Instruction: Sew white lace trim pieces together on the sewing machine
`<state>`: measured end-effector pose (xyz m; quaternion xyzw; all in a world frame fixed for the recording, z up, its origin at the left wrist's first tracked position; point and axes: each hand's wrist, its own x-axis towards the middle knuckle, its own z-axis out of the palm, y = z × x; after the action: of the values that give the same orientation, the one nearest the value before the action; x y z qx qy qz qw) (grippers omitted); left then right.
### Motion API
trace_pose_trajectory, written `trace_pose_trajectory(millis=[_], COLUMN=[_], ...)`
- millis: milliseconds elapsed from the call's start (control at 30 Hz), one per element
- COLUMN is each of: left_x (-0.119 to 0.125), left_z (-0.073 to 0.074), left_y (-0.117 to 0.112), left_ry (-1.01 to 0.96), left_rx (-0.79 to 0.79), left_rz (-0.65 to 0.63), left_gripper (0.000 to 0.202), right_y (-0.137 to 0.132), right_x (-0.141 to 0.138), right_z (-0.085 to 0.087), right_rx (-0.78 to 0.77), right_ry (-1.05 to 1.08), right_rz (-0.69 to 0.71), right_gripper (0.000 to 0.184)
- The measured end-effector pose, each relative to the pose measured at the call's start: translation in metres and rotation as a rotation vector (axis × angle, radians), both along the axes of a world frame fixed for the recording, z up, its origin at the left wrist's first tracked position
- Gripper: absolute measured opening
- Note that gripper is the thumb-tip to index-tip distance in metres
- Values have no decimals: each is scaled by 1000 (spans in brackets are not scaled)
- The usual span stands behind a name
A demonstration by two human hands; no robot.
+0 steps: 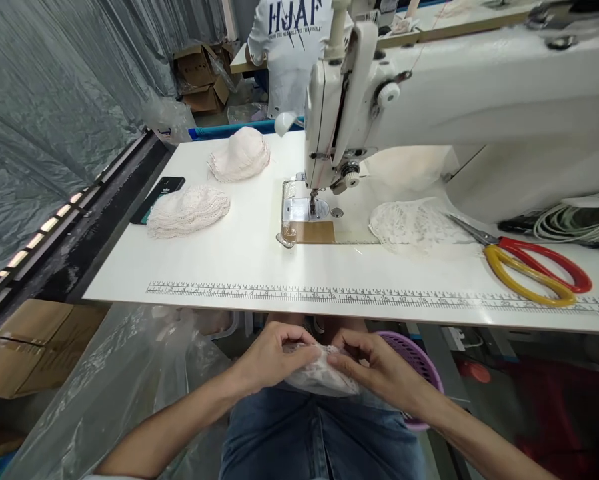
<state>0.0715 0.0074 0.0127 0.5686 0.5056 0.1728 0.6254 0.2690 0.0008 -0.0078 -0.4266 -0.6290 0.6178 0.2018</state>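
Above my lap, just below the table's front edge, a piece of white lace fabric is pinched between both hands. My left hand grips its left side with thumb and fingers. On the other side, my right hand pinches its upper right part. Some of the lace is hidden behind the fingers. Over the table stands a white sewing machine, its needle and presser foot above the metal plate. More white lace lies right of the needle area, touched by the tip of red and yellow scissors.
Two stacks of pale lace pieces, a near stack and a far stack, sit on the table's left. The near one partly covers a dark phone. A purple basket stands below. A person sits beyond the table.
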Motion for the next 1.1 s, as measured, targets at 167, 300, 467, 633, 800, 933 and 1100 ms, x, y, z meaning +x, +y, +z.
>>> trace_pose_trajectory(millis=[167, 300, 467, 633, 800, 933, 1100], left_x=[-10, -8, 9, 18, 19, 20, 18], left_z=[49, 71, 50, 36, 37, 35, 33], left_y=[42, 124, 210, 223, 220, 221, 224], left_ry=[169, 273, 375, 353, 369, 399, 585], left_rx=[284, 479, 500, 488, 497, 545, 763], left_rz=[-145, -381, -463, -471, -470, -488, -445], left_gripper=[21, 23, 18, 20, 19, 19, 15], right_y=[29, 77, 128, 151, 167, 167, 166], right_x=[-13, -16, 11, 30, 23, 23, 25], right_z=[35, 45, 31, 27, 25, 22, 19], right_rx=[221, 452, 825, 1299, 1455, 1474, 1496], right_ry=[-28, -167, -477, -488, -492, -521, -511], right_rz=[-29, -94, -126, 58, 167, 222, 249], right_gripper=[33, 32, 24, 32, 28, 30, 36])
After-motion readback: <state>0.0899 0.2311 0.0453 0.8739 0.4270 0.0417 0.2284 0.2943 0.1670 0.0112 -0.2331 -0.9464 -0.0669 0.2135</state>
